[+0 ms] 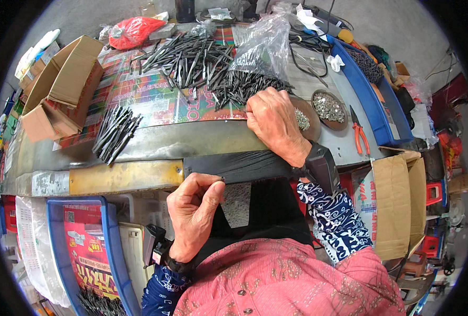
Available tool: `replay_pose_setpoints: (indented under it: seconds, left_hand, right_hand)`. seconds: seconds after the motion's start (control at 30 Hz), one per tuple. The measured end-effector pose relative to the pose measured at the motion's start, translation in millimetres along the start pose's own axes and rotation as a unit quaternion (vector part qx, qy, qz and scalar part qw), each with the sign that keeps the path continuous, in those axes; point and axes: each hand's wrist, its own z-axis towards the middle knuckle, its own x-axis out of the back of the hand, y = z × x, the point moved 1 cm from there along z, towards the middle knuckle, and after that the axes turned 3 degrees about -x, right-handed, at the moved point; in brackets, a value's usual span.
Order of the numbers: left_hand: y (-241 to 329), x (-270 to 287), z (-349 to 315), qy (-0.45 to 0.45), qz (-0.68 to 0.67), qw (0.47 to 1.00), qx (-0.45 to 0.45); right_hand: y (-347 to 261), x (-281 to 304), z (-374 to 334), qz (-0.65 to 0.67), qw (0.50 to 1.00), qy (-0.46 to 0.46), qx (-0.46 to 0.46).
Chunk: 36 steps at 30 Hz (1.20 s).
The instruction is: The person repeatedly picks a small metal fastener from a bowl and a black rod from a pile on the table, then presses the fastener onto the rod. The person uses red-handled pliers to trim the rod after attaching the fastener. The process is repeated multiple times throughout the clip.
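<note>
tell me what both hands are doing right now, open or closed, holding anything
Left hand: pinched closed on a small dark bit, too small to identify.
Right hand: curled by the black strips; fingertips hidden, holding cannot be told.

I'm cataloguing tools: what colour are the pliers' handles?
The handles are orange-red, best in the head view.

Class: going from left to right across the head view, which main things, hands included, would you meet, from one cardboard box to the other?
Open cardboard box on the table, small pile of dark strips, left hand, right hand, round dish of small silvery pieces, red-handled pliers, cardboard box at the right.
</note>
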Motion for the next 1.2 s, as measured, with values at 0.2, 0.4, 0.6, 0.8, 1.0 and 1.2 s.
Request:
replay_pose_setpoints:
  seconds: [0.2, 0.4, 0.6, 0.8, 1.0, 1.2]
  left_hand:
    - [3, -1, -4, 0.023, -0.017, 1.0, 0.008]
    - [4, -13, -9, 0.012, -0.051, 0.999, 0.006]
    - [7, -26, -17, -0.02, -0.067, 0.998, 0.005]
    - [16, -34, -24, -0.037, -0.092, 0.995, -0.002]
    - [22, -40, -28, -0.05, -0.099, 0.994, 0.007]
    - [22, -42, -31, -0.053, -0.064, 0.997, -0.005]
  right_hand:
    - [-32, 32, -21, 0.196, 0.98, 0.038, -0.014]
    - [-72, 66, -63, 0.445, 0.887, -0.034, -0.118]
    - [-79, 77, -81, 0.548, 0.809, -0.058, -0.204]
    - [-76, 84, -82, 0.646, 0.733, -0.038, -0.209]
    - [-76, 91, -80, 0.668, 0.711, 0.019, -0.218]
    - [-78, 95, -79, 0.647, 0.728, 0.02, -0.223]
